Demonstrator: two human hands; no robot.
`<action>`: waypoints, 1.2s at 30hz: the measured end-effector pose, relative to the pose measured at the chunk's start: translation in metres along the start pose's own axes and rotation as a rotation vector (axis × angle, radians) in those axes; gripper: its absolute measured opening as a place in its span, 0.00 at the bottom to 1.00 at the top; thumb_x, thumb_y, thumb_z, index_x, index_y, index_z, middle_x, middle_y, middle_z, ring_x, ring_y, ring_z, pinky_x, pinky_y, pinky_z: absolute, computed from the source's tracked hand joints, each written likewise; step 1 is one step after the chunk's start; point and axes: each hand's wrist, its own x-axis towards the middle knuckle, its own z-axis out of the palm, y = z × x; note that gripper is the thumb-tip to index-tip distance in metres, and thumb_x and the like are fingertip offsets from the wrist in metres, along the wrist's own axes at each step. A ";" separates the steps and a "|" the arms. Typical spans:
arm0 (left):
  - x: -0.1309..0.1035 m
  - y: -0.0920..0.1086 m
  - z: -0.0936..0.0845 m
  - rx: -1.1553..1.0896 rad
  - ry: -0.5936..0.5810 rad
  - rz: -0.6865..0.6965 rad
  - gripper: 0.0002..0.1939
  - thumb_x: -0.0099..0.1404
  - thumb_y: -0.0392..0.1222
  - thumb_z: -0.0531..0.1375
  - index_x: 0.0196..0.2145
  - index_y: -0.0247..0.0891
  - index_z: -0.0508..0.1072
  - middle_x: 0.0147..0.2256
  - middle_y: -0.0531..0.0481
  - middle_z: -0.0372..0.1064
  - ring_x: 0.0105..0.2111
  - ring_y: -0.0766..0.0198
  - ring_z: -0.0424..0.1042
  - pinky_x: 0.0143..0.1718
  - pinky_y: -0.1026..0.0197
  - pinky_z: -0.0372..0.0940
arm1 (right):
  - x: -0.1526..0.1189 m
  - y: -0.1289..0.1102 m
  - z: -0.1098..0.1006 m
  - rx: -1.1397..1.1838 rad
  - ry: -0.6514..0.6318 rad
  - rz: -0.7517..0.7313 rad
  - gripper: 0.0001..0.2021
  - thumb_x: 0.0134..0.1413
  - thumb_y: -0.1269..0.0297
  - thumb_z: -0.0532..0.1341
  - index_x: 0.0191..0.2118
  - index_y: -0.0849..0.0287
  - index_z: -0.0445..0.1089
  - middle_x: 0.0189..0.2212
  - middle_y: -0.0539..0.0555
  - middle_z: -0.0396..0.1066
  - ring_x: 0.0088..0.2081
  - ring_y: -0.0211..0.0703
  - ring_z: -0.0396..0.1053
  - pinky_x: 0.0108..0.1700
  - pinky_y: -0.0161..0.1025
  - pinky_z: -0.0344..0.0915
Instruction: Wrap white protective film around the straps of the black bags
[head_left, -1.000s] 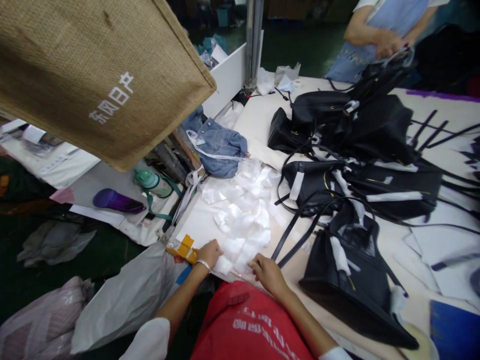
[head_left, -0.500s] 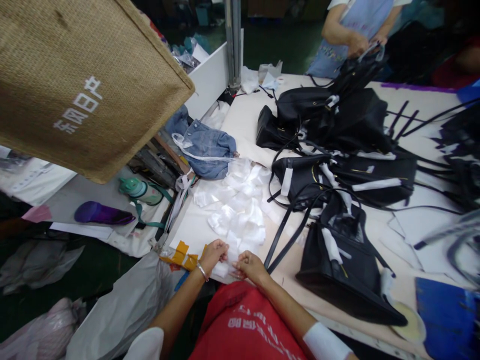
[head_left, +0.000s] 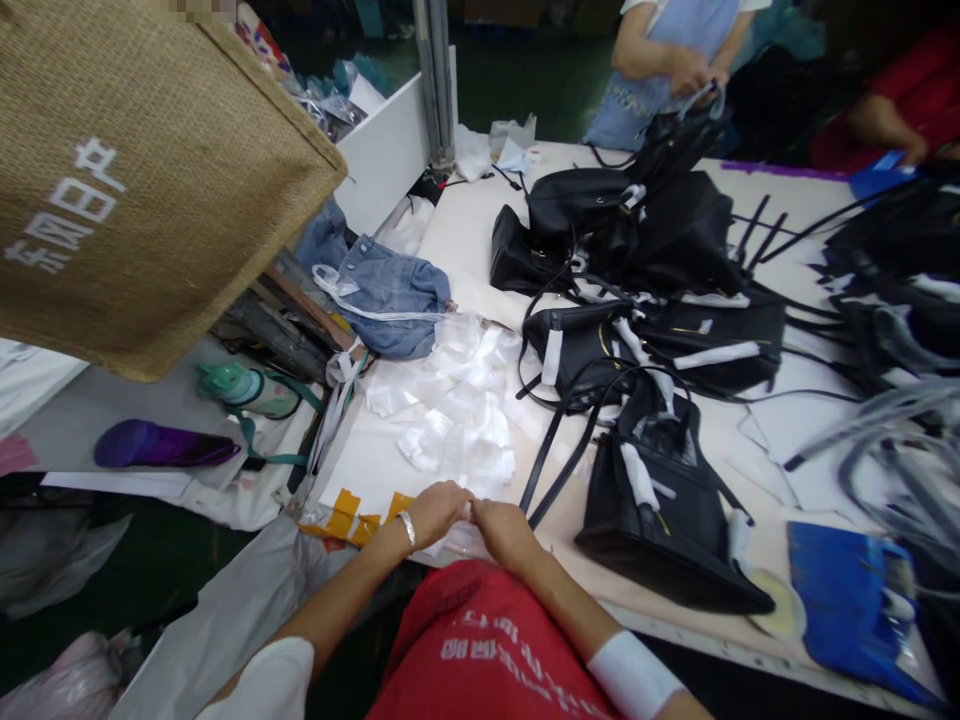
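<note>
My left hand (head_left: 439, 512) and my right hand (head_left: 504, 530) meet at the table's front edge, just above my red apron (head_left: 487, 630). Fingers of both are closed in a pinch, with a bit of thin white wrapping strip showing between them. Most of that strip is hidden under the hands. Right beyond lies a loose heap of shiny white wrapping strips (head_left: 457, 440). To the right of my right hand, a black handbag (head_left: 652, 520) rests with its straps toward the heap and white wrapping on its handles.
More black handbags (head_left: 720, 345) are piled behind. A denim garment (head_left: 394, 300) lies past the heap. Orange tape (head_left: 345, 515) marks the table's left corner. A burlap bag (head_left: 165, 190) hangs at upper left. Across the table, a co-worker's hands (head_left: 690, 75) handle a bag. A blue object (head_left: 847, 600) lies right.
My two hands have come together, closing the small gap between them. The camera view has shifted, so the surroundings sit farther left. Another person's arm shows more at upper right.
</note>
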 end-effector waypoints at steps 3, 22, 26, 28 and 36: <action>0.008 -0.010 -0.001 0.079 -0.028 -0.056 0.06 0.62 0.38 0.56 0.34 0.38 0.72 0.35 0.45 0.71 0.41 0.56 0.67 0.43 0.57 0.60 | -0.001 0.008 -0.009 0.011 0.083 0.048 0.08 0.61 0.63 0.52 0.39 0.57 0.66 0.37 0.55 0.73 0.41 0.46 0.69 0.41 0.36 0.58; 0.038 0.000 -0.001 -0.517 0.114 -0.048 0.09 0.59 0.44 0.56 0.30 0.37 0.73 0.27 0.53 0.71 0.30 0.64 0.68 0.33 0.64 0.59 | -0.002 0.020 -0.007 0.539 0.298 0.067 0.11 0.63 0.54 0.49 0.38 0.55 0.60 0.25 0.48 0.69 0.26 0.39 0.68 0.31 0.35 0.59; 0.039 -0.002 0.003 -0.570 0.152 -0.063 0.13 0.62 0.46 0.54 0.27 0.36 0.72 0.24 0.54 0.68 0.27 0.65 0.65 0.30 0.65 0.57 | -0.002 0.024 0.003 0.793 0.304 0.101 0.12 0.56 0.52 0.57 0.39 0.55 0.62 0.25 0.47 0.69 0.24 0.38 0.67 0.27 0.33 0.61; 0.038 -0.002 0.003 -0.600 0.165 -0.071 0.12 0.62 0.47 0.54 0.30 0.37 0.72 0.24 0.54 0.68 0.27 0.65 0.65 0.30 0.65 0.57 | -0.001 0.023 0.003 0.791 0.324 0.119 0.11 0.56 0.53 0.56 0.33 0.56 0.63 0.24 0.47 0.69 0.23 0.37 0.67 0.27 0.33 0.61; 0.033 -0.005 0.005 -0.672 0.169 -0.103 0.06 0.59 0.41 0.57 0.30 0.37 0.70 0.24 0.55 0.67 0.27 0.66 0.64 0.30 0.65 0.56 | -0.004 0.037 -0.009 0.707 0.257 0.245 0.13 0.58 0.52 0.53 0.30 0.55 0.61 0.22 0.48 0.70 0.21 0.38 0.67 0.26 0.33 0.60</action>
